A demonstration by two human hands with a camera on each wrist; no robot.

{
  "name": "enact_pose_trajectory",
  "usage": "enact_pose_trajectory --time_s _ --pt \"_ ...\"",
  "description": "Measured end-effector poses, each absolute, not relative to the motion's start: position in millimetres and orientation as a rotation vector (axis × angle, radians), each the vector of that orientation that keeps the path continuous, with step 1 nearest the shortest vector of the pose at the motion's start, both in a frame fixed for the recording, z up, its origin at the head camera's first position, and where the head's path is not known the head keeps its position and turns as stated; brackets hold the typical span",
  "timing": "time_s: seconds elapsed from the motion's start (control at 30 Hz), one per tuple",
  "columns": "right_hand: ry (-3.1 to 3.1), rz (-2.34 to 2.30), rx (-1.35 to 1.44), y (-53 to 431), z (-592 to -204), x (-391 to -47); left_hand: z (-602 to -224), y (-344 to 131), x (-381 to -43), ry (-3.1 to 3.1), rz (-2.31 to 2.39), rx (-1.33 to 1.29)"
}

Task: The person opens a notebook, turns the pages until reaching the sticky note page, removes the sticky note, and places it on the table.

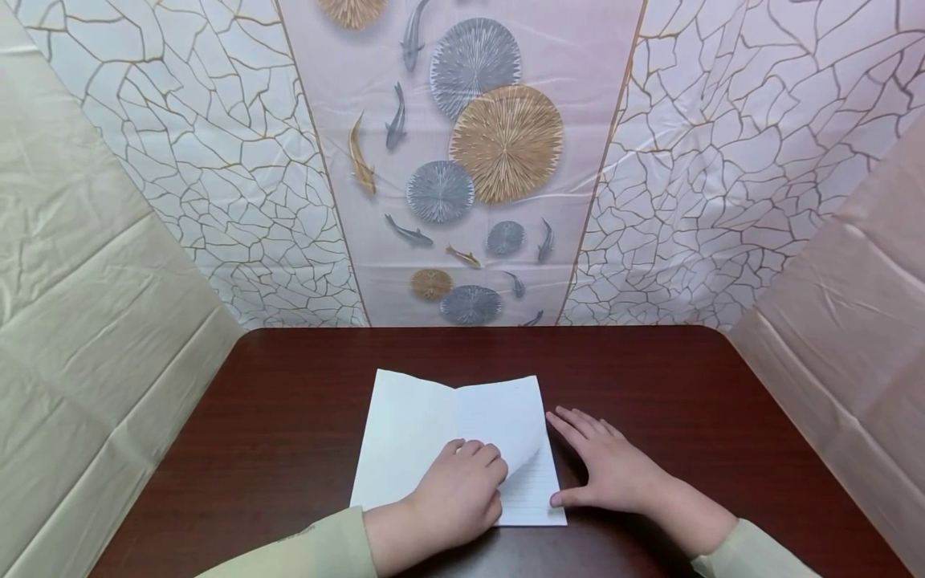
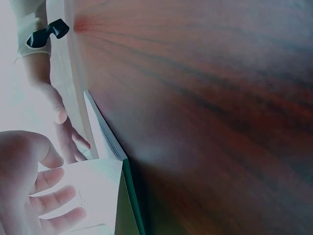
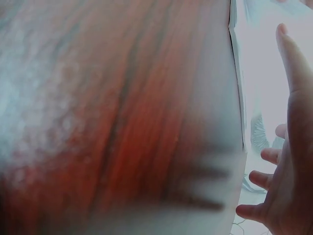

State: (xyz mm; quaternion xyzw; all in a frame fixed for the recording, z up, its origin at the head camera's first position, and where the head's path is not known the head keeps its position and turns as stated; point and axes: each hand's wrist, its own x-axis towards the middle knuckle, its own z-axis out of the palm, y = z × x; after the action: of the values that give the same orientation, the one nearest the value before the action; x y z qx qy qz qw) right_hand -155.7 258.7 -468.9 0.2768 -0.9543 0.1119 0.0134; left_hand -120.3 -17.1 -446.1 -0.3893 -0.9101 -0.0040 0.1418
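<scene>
An open notebook (image 1: 405, 433) lies on the dark table, its left page blank and its right side faintly lined. My left hand (image 1: 458, 498) is over its lower middle and pinches the lower corner of a notebook page (image 1: 499, 417). That page curls up and leftward, baring a lined sheet (image 1: 535, 490) beneath. In the left wrist view, thumb and index finger of the left hand (image 2: 44, 181) meet at the page edge; a green cover (image 2: 129, 196) shows below. Beside the notebook's right edge, my right hand (image 1: 614, 466) has its fingers spread, thumb near the lower right corner.
The dark reddish-brown table (image 1: 650, 385) extends around the notebook. Patterned cloth (image 1: 470, 241) hangs behind it, and pale cloth panels (image 1: 87, 361) flank both sides. A black strap (image 2: 48, 33) is around the right wrist.
</scene>
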Motion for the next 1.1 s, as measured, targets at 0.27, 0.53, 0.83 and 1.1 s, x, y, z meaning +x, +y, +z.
enact_pose_trajectory --time_s 0.27,0.53,0.83,1.1 --pt "-2.977 0.333 0.903 259.6 -472.3 -157.2 -432.2 -20.9 -123.9 -2.635 -0.068 -1.034" --pt "-3.002 0.289 0.927 258.7 -476.6 -161.2 -415.8 -36.0 -127.5 -2.604 -0.174 -0.920" --pt "-3.062 0.272 0.939 257.7 -478.0 -165.6 -409.4 -62.9 -124.9 -2.566 -0.277 -0.796" --pt "-3.095 0.279 0.939 256.6 -477.1 -168.2 -414.3 -88.0 -117.1 -2.566 -0.302 -0.658"
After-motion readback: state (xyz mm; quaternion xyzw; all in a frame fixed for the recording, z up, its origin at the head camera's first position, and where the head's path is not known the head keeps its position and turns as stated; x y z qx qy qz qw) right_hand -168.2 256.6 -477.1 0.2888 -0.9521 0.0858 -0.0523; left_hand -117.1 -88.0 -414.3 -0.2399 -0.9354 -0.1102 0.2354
